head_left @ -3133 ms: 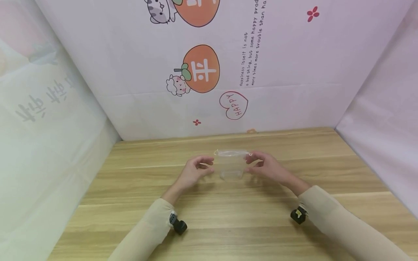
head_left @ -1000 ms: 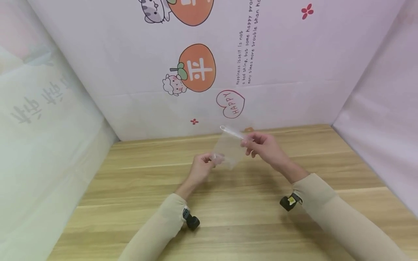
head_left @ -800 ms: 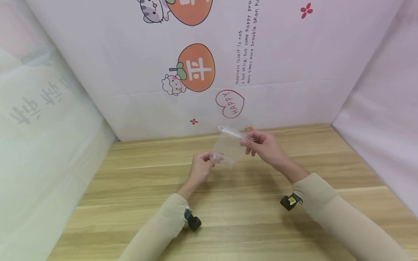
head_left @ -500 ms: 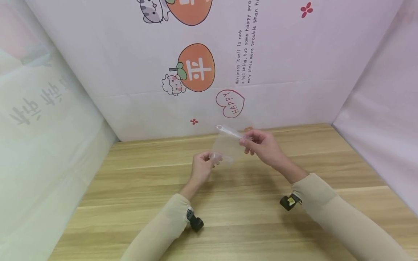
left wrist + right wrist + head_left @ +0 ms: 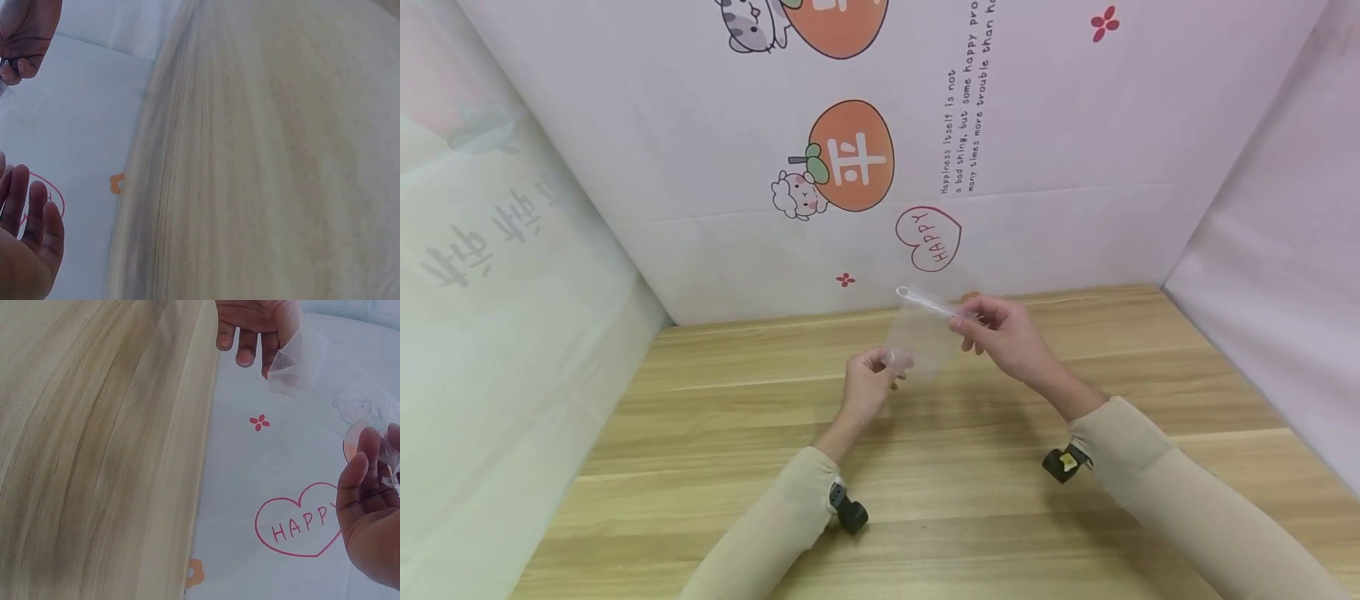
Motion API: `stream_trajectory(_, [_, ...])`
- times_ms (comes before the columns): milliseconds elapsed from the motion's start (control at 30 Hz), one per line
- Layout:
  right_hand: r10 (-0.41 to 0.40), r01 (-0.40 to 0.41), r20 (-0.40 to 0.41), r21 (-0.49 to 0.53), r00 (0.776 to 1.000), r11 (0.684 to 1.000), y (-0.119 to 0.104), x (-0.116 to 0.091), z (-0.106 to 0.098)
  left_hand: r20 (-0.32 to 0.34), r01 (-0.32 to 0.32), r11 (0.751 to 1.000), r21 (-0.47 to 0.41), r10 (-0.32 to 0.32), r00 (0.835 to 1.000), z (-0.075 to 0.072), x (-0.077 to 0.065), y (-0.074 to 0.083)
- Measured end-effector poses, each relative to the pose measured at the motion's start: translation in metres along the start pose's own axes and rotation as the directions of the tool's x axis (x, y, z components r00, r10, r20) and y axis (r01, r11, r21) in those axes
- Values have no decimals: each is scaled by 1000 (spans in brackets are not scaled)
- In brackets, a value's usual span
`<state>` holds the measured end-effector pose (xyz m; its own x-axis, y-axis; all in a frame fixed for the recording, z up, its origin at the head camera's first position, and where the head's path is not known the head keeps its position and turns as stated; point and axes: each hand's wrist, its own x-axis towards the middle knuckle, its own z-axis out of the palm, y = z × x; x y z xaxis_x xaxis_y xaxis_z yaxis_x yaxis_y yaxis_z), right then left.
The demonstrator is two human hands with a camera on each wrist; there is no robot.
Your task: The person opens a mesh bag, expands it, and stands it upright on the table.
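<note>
A clear plastic bag (image 5: 921,333) hangs tilted above the table between my hands, its narrow gathered top edge slanting down to the right. My left hand (image 5: 865,387) pinches its lower left corner. The right hand (image 5: 1011,346) holds the right end of the top edge between thumb and fingers. In the right wrist view, the crumpled film of the bag (image 5: 303,362) covers some left fingertips, and my right hand (image 5: 375,519) grips bunched film. The left wrist view shows my left hand (image 5: 28,250) at the lower left, with its pinch cut off. Nothing is visible inside the bag.
A wood-grain table (image 5: 925,533) lies beneath the hands. Behind it stands a white printed cloth wall (image 5: 1037,233), close beyond the bag. More white cloth (image 5: 535,375) encloses the left side, and another sheet (image 5: 1285,267) the right.
Since the earliest frame, the bag has risen and tilted, and my left hand has taken its lower left corner. Over the last second, both hands have shifted only slightly.
</note>
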<state>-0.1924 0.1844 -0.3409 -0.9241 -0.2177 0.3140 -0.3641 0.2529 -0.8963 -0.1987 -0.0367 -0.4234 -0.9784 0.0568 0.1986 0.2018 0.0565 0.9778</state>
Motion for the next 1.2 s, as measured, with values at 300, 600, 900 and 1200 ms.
stream_trajectory(300, [16, -16, 9, -26, 1000, 1000, -4, 1, 2, 39, 24, 1000, 18, -24, 999, -3, -3, 2])
stream_trajectory(600, [-4, 5, 15, -45, 1000, 999, -5, 2, 3, 67, -2, 1000, 6, 2, 998, -8, -3, 0])
stream_trajectory(900, [5, -1, 39, -87, 999, 996, -3, 3, 1, 121, -31, 998, 62, 23, 992, -38, 3, -1])
stream_trajectory(1200, [-10, 29, 87, -216, 996, 976, 9, -5, 4, 238, -157, 987, -43, 163, 957, -48, 8, 28])
